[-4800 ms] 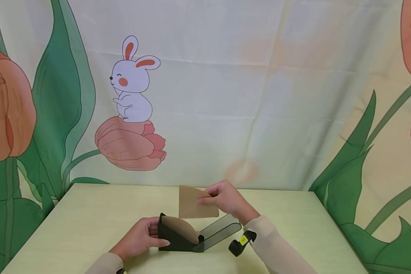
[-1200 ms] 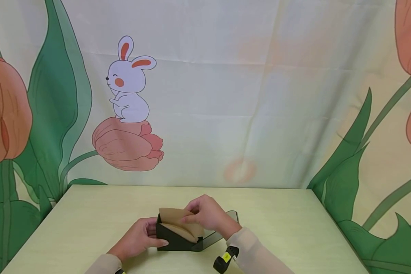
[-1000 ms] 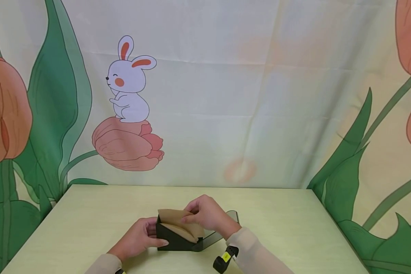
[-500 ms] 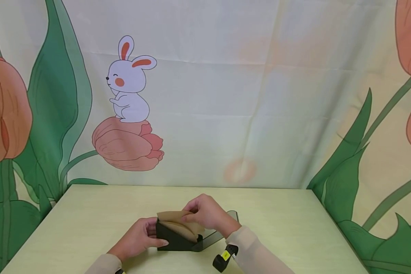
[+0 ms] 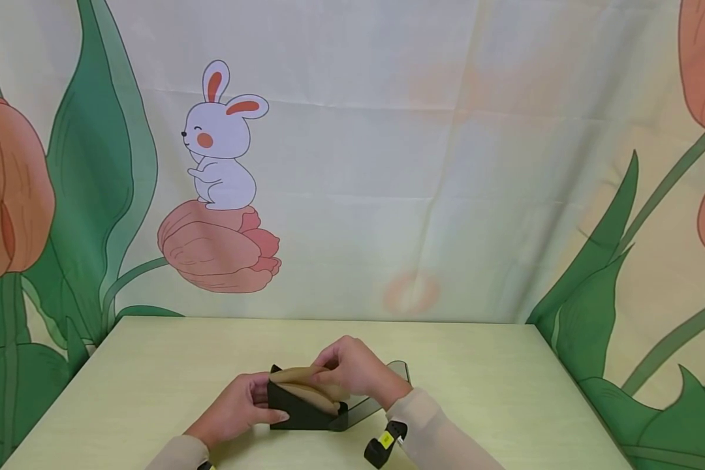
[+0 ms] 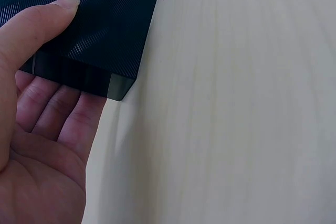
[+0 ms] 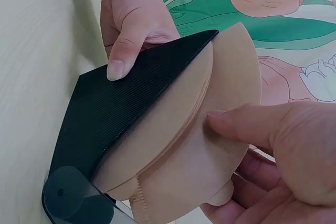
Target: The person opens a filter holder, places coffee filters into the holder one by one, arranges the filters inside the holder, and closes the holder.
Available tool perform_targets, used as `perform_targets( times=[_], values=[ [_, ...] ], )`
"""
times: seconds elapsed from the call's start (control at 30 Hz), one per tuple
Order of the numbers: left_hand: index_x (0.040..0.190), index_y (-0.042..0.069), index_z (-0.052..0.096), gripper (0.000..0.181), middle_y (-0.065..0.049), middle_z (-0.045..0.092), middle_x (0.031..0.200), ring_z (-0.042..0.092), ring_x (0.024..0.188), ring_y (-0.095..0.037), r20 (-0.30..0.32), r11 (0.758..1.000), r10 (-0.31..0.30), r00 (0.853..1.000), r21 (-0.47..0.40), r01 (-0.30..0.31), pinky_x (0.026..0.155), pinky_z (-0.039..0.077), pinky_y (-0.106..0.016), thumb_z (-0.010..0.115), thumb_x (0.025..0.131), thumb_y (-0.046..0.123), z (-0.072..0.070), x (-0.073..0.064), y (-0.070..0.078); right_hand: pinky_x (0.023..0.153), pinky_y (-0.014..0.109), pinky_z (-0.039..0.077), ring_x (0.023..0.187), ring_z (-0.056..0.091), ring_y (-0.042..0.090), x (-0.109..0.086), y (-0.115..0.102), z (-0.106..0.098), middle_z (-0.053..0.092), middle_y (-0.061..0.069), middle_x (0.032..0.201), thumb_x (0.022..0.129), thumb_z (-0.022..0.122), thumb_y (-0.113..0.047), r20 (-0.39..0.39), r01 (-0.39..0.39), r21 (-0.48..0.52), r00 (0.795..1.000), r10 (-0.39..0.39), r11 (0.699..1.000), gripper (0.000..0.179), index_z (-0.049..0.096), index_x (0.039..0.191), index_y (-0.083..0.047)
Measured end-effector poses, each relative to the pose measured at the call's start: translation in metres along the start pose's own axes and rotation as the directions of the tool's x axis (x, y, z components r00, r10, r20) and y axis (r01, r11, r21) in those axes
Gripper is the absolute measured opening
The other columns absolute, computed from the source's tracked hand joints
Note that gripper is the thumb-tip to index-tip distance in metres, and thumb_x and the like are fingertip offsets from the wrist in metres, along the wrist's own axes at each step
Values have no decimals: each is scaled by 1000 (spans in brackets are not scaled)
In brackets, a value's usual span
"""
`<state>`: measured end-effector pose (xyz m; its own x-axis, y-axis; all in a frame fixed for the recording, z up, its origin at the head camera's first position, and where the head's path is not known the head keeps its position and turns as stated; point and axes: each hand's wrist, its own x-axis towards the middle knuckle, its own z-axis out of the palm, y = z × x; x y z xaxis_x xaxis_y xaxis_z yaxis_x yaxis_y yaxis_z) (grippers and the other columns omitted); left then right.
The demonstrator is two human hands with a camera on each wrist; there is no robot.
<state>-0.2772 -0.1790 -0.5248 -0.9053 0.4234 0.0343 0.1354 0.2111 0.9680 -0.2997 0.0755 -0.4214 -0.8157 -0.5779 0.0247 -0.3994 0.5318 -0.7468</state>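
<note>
A black holder [image 5: 296, 411] with a ribbed face and sloping top edge stands on the table, a stack of brown paper coffee filters [image 7: 168, 114] inside it. Its smoky see-through lid [image 5: 364, 410] is swung out to the right. My left hand [image 5: 241, 406] grips the holder's left end, thumb on the near face; the left wrist view shows the fingers passing under or behind its edge. With thumb and fingers, my right hand [image 5: 358, 369] pinches one more coffee filter [image 7: 233, 77], bowed and partly inside the holder behind the stack. Its lower edge is hidden.
The pale wooden table [image 5: 476, 365] spreads around the holder. Behind it hangs a cloth backdrop [image 5: 352, 163] printed with a rabbit and tulips. A black wrist camera [image 5: 386, 444] with a yellow label sits below my right wrist, close to the lid.
My right hand has brought the filter from above the lid leftward and down into the holder. Over the last second the filter sank lower and bowed. My left hand kept its grip.
</note>
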Motion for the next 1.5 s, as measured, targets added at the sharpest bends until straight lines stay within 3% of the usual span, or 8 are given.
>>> perform_targets(
  times=[0.37,0.8,1.1,1.5],
  values=[
    [131,1,63,57,-13,76,119,73,107,-21,0,1000,4,1000,2,-4,91,59,-26,88,82,15,0,0,1,67,21,52,69,62,2,0,-2,4,76,-2,77,86,83,-10,-5,-27,-49,1000,27,998,2,81,86,-11],
    [127,3,66,52,-12,76,118,72,109,-22,-2,1000,-1,1000,7,1,94,58,-27,88,82,16,0,0,1,62,19,49,65,57,2,-5,-2,6,77,2,78,92,73,-6,83,-27,-103,996,35,994,10,82,88,-9],
    [127,2,66,51,-12,76,118,73,108,-22,-1,1000,0,1000,4,0,93,58,-27,87,82,16,0,0,1,61,19,52,64,61,2,-5,-3,7,77,1,77,90,74,-3,82,-24,-119,996,34,993,9,80,88,-8],
    [125,2,67,48,-13,76,117,73,107,-23,0,1000,19,1000,11,-19,92,59,-27,87,82,14,0,-1,0,63,19,51,66,59,4,-2,-2,9,78,0,85,94,68,-5,157,-48,-137,985,70,989,17,82,100,-9]
  ],
)
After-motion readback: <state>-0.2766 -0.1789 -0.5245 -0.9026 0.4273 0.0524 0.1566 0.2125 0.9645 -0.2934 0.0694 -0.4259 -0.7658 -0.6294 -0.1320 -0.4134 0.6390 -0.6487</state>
